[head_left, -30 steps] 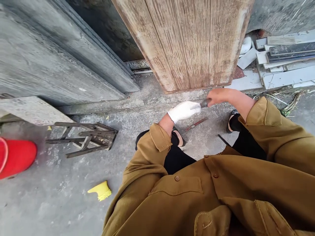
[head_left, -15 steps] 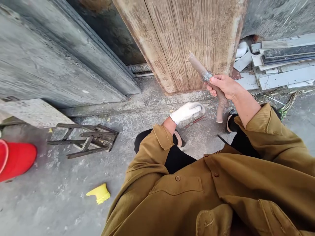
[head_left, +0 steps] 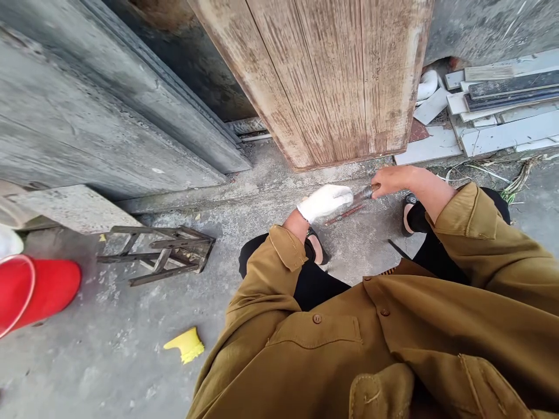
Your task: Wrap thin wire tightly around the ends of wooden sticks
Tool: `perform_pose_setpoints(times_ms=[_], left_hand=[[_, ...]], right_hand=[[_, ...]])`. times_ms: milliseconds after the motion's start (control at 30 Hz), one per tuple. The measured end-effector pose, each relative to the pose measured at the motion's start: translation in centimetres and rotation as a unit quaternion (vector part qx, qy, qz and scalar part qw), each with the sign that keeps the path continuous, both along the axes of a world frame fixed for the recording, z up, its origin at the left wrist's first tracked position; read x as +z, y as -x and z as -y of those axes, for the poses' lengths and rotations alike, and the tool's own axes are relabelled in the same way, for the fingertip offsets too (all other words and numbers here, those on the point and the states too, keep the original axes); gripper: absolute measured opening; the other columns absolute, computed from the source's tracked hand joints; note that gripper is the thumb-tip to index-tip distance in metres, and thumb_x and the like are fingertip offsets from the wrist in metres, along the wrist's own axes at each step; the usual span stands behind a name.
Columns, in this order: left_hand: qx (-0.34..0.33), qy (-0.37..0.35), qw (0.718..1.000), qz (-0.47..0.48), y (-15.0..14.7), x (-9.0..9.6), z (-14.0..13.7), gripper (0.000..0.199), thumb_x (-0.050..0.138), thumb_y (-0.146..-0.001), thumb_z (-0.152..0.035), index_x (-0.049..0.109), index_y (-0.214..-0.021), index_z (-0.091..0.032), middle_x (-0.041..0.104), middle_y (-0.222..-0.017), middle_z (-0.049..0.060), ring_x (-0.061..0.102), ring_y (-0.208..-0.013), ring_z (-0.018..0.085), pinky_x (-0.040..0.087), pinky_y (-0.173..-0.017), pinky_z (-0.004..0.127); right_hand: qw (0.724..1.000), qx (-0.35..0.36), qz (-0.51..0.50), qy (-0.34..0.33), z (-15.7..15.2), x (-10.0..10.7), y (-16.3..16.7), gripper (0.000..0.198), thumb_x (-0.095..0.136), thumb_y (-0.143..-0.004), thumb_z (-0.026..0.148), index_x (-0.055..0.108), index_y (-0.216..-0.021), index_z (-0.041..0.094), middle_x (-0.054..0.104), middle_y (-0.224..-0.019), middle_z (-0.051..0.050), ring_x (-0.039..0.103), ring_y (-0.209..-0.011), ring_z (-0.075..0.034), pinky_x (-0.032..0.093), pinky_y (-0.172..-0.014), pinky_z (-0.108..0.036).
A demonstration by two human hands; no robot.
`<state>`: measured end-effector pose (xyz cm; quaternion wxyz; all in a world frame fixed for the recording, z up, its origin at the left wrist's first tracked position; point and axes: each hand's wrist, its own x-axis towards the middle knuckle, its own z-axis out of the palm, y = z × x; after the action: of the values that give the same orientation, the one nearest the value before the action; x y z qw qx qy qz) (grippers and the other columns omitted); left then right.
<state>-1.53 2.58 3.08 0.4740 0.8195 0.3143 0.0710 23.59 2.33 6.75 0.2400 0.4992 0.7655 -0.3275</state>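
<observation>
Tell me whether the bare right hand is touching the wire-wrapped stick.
Touching. The head view shows the bare right hand with its fingers closed on the wire-wrapped stick, which points toward the gloved left hand.

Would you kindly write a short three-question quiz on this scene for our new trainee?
1. Fill in: The bare hand gripping the stick is the person's ____ hand.
2. What colour is the small item on the floor, lower in the picture than the wooden frame? (a) blue (b) yellow (c) green
3. True or false: In the picture, the red bucket is left of the wooden frame.
Key: 1 right; 2 b; 3 true.
</observation>
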Motion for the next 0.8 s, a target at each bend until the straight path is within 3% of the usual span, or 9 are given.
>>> perform_pose_setpoints(times_ms=[133, 200, 267, 367, 467, 567, 667, 733, 800], left_hand=[[0.039, 0.011, 0.999, 0.007, 0.6, 0.4, -0.1, 0.037, 0.061, -0.091, -0.053, 0.068, -0.078, -0.019, 0.067, -0.073, 0.003, 0.061, -0.074, 0.020, 0.049, -0.072, 0.032], [0.055, 0.032, 0.998, 0.016, 0.9, 0.2, 0.0, 0.039, 0.062, -0.092, -0.057, 0.070, -0.080, -0.021, 0.068, -0.072, 0.005, 0.062, -0.073, 0.021, 0.050, -0.070, 0.034], [0.068, 0.055, 0.996, 0.025, 1.1, -0.2, 0.2, 0.044, 0.058, -0.095, -0.063, 0.072, -0.086, -0.023, 0.070, -0.073, 0.007, 0.063, -0.069, 0.022, 0.050, -0.066, 0.036], [0.081, 0.077, 0.993, 0.046, 1.0, -0.7, 0.5, 0.054, 0.045, -0.101, -0.069, 0.074, -0.096, -0.023, 0.073, -0.077, 0.012, 0.062, -0.063, 0.022, 0.050, -0.061, 0.039], [0.065, 0.093, 0.992, 0.057, 0.4, -0.7, 0.9, 0.058, 0.042, -0.101, -0.070, 0.075, -0.097, -0.023, 0.075, -0.082, 0.015, 0.065, -0.064, 0.023, 0.050, -0.059, 0.040], [0.026, 0.103, 0.993, 0.049, -0.3, -0.3, 1.2, 0.053, 0.049, -0.099, -0.069, 0.075, -0.092, -0.023, 0.077, -0.089, 0.015, 0.067, -0.071, 0.024, 0.051, -0.061, 0.039], [0.008, 0.105, 0.994, 0.041, -0.7, 0.0, 1.3, 0.045, 0.055, -0.097, -0.063, 0.075, -0.086, -0.023, 0.076, -0.084, 0.012, 0.066, -0.071, 0.023, 0.051, -0.064, 0.037], [0.010, 0.101, 0.994, 0.041, -0.7, 0.3, 1.2, 0.039, 0.059, -0.095, -0.057, 0.074, -0.082, -0.023, 0.074, -0.077, 0.009, 0.064, -0.069, 0.021, 0.051, -0.064, 0.036], [0.023, 0.097, 0.994, 0.040, -0.5, 0.5, 1.2, 0.034, 0.062, -0.094, -0.051, 0.072, -0.078, -0.023, 0.071, -0.072, 0.006, 0.062, -0.068, 0.021, 0.050, -0.065, 0.034]], right_hand=[[0.980, 0.047, -0.121, 0.149, 1.1, 0.4, 0.8, 0.024, 0.069, -0.090, 0.042, 0.073, -0.086, 0.019, 0.066, -0.070, -0.001, 0.059, -0.063, -0.016, 0.040, -0.066, -0.030], [0.961, 0.037, -0.206, 0.181, 1.5, 1.5, 0.8, 0.022, 0.071, -0.087, 0.042, 0.073, -0.088, 0.020, 0.064, -0.068, 0.002, 0.057, -0.063, -0.014, 0.041, -0.066, -0.028], [0.946, -0.032, -0.290, 0.139, 1.5, 2.9, 0.3, 0.022, 0.072, -0.085, 0.041, 0.072, -0.092, 0.020, 0.064, -0.069, 0.002, 0.058, -0.065, -0.013, 0.043, -0.068, -0.027], [0.910, -0.196, -0.365, -0.004, 1.1, 4.4, -0.8, 0.024, 0.068, -0.090, 0.043, 0.066, -0.085, 0.019, 0.060, -0.067, 0.000, 0.054, -0.062, -0.013, 0.044, -0.066, -0.028], [0.870, -0.308, -0.372, -0.103, 0.2, 4.1, -1.2, 0.031, 0.059, -0.098, 0.047, 0.064, -0.087, 0.018, 0.061, -0.071, -0.004, 0.054, -0.063, -0.015, 0.045, -0.064, -0.030], [0.898, -0.311, -0.270, -0.152, -0.7, 2.6, -0.8, 0.033, 0.056, -0.100, 0.047, 0.067, -0.093, 0.016, 0.067, -0.079, -0.009, 0.061, -0.071, -0.019, 0.046, -0.067, -0.032], [0.955, -0.206, -0.095, -0.191, -0.9, 1.0, -0.1, 0.033, 0.063, -0.096, 0.045, 0.072, -0.100, 0.013, 0.072, -0.093, -0.015, 0.067, -0.088, -0.026, 0.045, -0.074, -0.034], [0.977, -0.117, -0.009, -0.176, -0.8, 0.4, 0.3, 0.035, 0.063, -0.096, 0.045, 0.075, -0.104, 0.013, 0.074, -0.101, -0.017, 0.068, -0.096, -0.029, 0.042, -0.074, -0.034], [0.994, -0.035, 0.019, -0.104, -0.4, 0.0, 0.6, 0.033, 0.065, -0.094, 0.043, 0.077, -0.103, 0.014, 0.075, -0.100, -0.016, 0.068, -0.093, -0.028, 0.040, -0.072, -0.034]])
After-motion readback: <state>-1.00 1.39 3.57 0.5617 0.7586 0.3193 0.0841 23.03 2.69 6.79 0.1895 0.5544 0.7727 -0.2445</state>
